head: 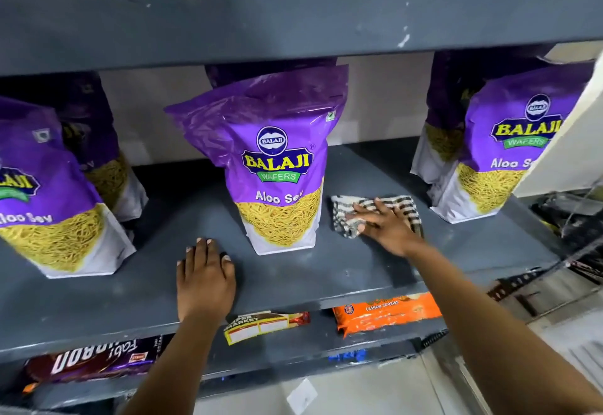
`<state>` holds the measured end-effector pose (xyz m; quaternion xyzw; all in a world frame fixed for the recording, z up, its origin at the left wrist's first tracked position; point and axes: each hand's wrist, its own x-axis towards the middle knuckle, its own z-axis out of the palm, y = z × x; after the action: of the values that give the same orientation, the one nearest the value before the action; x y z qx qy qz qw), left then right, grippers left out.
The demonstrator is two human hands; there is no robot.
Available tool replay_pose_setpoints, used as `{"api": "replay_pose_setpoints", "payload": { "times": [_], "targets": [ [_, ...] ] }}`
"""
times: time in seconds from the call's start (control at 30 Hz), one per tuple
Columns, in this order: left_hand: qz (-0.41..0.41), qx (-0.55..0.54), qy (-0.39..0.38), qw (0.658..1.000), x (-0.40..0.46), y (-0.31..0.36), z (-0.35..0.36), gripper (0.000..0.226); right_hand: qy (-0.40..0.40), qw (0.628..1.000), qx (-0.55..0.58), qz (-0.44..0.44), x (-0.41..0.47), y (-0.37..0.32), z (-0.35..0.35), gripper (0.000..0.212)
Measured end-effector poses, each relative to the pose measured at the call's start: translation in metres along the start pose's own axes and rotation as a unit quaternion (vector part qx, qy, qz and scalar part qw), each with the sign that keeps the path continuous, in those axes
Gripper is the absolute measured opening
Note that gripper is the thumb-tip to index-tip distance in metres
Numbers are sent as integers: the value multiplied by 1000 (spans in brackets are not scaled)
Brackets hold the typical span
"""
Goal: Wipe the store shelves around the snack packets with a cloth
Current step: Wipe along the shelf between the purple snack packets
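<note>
A grey metal shelf (342,271) carries purple Balaji Aloo Sev snack packets: one in the middle (277,166), one at the left (45,206) and one at the right (502,153), with more behind them. A black-and-white striped cloth (401,207) lies on the shelf between the middle and right packets. My right hand (383,223) presses flat on the cloth, fingers spread. My left hand (205,279) rests palm down on the bare shelf, just left of the middle packet's base, holding nothing.
The shelf above (293,20) overhangs the packets closely. On the lower shelf lie an orange cashew cookie pack (388,313), a red and yellow packet (266,325) and a dark purple biscuit pack (94,361). A white panel (567,140) juts in at the right.
</note>
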<state>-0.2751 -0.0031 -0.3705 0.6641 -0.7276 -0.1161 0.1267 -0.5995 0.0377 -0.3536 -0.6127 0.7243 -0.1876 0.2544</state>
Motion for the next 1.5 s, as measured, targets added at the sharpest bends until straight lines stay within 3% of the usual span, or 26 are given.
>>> {"api": "replay_pose_setpoints", "payload": {
  "times": [0.2,0.27,0.33,0.43,0.53,0.67,0.77,0.9,0.97,1.03,1.1,1.13,1.2,1.27,1.33,1.5],
  "targets": [
    [2,8,1,1000,-2,0,-1,49,-47,997,45,-47,-89,17,-11,40],
    [1,6,-4,1000,-3,1,-2,49,2,993,121,-15,-105,4,-19,16],
    [2,5,-4,1000,-3,1,-1,49,96,976,194,-39,-108,-21,-16,23],
    [0,0,-1,1000,-2,-1,-1,49,124,978,106,-128,-95,-79,25,39],
    [3,-4,4,1000,-2,-3,1,51,130,962,-109,-214,-94,-106,94,33],
    [3,3,1,1000,-1,-3,1,48,151,978,-97,-103,-90,-68,95,35],
    [2,2,1,1000,-1,-1,0,48,220,969,-108,-23,-106,-25,71,33],
    [-1,5,-2,1000,-2,-1,0,47,252,958,-108,81,-136,41,18,35],
    [2,8,0,1000,-2,-1,0,47,277,943,-62,176,-150,64,-16,35],
    [1,10,3,1000,-3,0,0,47,342,905,17,253,-155,56,-26,28],
    [0,8,4,1000,-3,0,0,46,379,901,44,206,-143,16,-5,21],
    [0,8,5,1000,-3,0,0,46,351,925,42,142,-134,-12,13,27],
    [1,7,6,1000,-3,0,0,45,219,975,-33,4,-121,-54,56,38],
    [1,6,5,1000,-3,-1,0,45,166,978,-100,-79,-113,-53,74,40],
    [7,4,13,1000,-3,0,0,48,187,975,-104,-53,-112,-18,53,39],
    [4,2,19,1000,-4,1,-2,61,250,951,-95,157,-130,78,-24,43]
  ]
}}
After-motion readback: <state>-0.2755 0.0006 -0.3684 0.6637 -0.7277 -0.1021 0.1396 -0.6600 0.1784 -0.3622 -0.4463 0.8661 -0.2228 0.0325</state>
